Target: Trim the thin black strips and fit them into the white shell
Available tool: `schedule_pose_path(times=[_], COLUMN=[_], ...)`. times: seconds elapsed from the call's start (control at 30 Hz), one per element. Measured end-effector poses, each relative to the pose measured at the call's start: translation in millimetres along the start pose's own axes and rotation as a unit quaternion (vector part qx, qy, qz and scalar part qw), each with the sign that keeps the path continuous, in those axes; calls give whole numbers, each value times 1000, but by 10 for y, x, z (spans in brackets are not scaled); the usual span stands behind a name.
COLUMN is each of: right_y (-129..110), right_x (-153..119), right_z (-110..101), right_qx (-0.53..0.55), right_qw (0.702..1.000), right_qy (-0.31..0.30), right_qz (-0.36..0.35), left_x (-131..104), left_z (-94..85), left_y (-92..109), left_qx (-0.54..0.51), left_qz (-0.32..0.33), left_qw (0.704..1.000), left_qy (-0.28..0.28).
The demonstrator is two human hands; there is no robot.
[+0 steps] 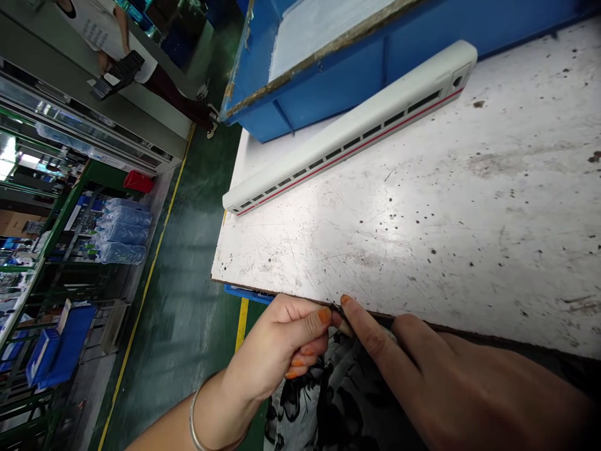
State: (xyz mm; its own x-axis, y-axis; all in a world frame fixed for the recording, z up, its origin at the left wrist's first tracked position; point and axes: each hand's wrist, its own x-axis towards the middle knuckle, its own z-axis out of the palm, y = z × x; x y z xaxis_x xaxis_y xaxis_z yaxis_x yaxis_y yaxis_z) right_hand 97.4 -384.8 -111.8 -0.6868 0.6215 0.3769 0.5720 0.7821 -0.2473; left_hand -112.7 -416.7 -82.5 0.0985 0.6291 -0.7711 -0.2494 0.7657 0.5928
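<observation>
My left hand (286, 341), a bangle on its wrist, is closed in a pinch at the table's front edge. Thumb and forefinger press together on something small and dark that I cannot make out. Right beside it, my right hand (436, 376) has its forefinger tip almost against the left thumb; its other fingers are curled and partly hidden. Both hands meet just over the edge, above patterned black-and-grey clothing (300, 401). Beyond them on the table lies a long white model train car (347, 134) with dark windows and a red stripe, touched by neither hand.
The scratched white table (422, 250) carries a large blue bin (328, 94) with a white sheet inside, behind the train car. To the left runs a green floor (188, 250) with yellow lines. A person (113, 44) stands there holding a dark tray, near shelves with blue bins (61, 351).
</observation>
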Motion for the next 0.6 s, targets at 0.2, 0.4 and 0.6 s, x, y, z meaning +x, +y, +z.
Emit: schedule_pose_path(times=[0.2, 0.4, 0.6], right_y=[-2, 3, -7], right_x=[15, 20, 12], right_z=[-14, -24, -9], right_qx=[-27, -25, -30], right_qw=[1000, 999, 999], right_qy=[-2, -6, -5], right_qz=[-15, -22, -24], left_x=[-3, -6, -3], left_z=[-8, -4, 1], left_y=[-15, -14, -3], left_qx=[2, 4, 4], left_qz=[1, 1, 1], left_qw=[1000, 1000, 1000], left_qy=[-2, -3, 3])
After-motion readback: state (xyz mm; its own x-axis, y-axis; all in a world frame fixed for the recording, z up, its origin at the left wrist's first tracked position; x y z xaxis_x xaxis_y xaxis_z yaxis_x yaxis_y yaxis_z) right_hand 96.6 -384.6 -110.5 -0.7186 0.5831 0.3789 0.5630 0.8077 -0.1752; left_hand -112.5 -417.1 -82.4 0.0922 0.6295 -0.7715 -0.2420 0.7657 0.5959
